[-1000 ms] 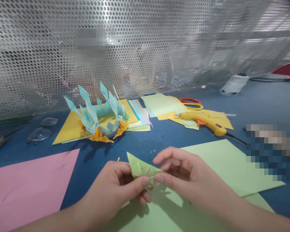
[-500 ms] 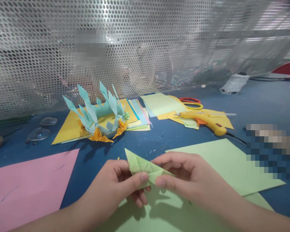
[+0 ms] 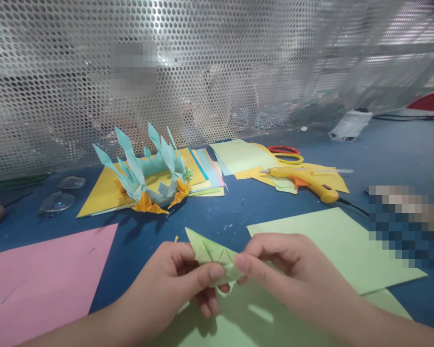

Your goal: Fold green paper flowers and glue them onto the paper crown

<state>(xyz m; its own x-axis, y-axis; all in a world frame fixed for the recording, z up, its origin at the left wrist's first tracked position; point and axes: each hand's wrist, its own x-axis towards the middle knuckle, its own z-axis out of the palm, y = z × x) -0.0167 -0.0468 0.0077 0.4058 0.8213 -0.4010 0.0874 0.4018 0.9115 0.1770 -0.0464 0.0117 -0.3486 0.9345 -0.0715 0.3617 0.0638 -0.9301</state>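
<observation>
A small folded light-green paper (image 3: 217, 255) is held up between both hands, its pointed corner toward the upper left and creases showing on its face. My left hand (image 3: 184, 277) grips its left and lower part, thumb on the front and fingers behind. My right hand (image 3: 285, 265) pinches its right end between thumb and index finger, covering that end. Beneath the hands lies a light-green sheet (image 3: 245, 325); another green sheet (image 3: 332, 246) is to the right. Beyond them a light-blue paper crown (image 3: 153, 166) with orange folded pieces (image 3: 148, 204) stands on stacked paper.
A yellow glue gun (image 3: 307, 180) with its cord lies at the right, near red-and-yellow-handled scissors (image 3: 289, 156). Eyeglasses (image 3: 58, 200) and a pink sheet (image 3: 54, 274) are at the left. A perforated metal panel (image 3: 202, 62) rises along the back of the blue table (image 3: 217, 207).
My right hand's thumb and index finger have shifted up to the paper's right end, covering more of it. The folded paper sits slightly lower, still in my left hand.
</observation>
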